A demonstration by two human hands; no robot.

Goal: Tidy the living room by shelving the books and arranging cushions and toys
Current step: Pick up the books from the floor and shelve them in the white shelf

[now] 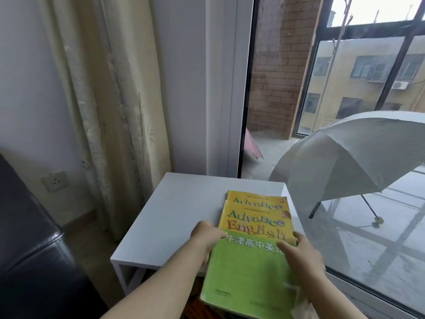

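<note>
Two yellow-and-green "Advance with English" books lie stacked on a white side table (174, 217). The top book (248, 268) sticks out over the table's near edge. The lower book (255, 199) shows only its yellow top strip beyond it. My left hand (207, 238) grips the top book's left edge, fingers tucked under. My right hand (299, 254) holds its right edge, thumb on the cover and fingers curled round the side.
A black leather sofa (27, 261) stands at the left. A cream curtain (110, 111) and a wall socket (54, 180) are behind the table. At the right is a glass door (345, 88), with a grey open umbrella (349, 157) on the balcony outside.
</note>
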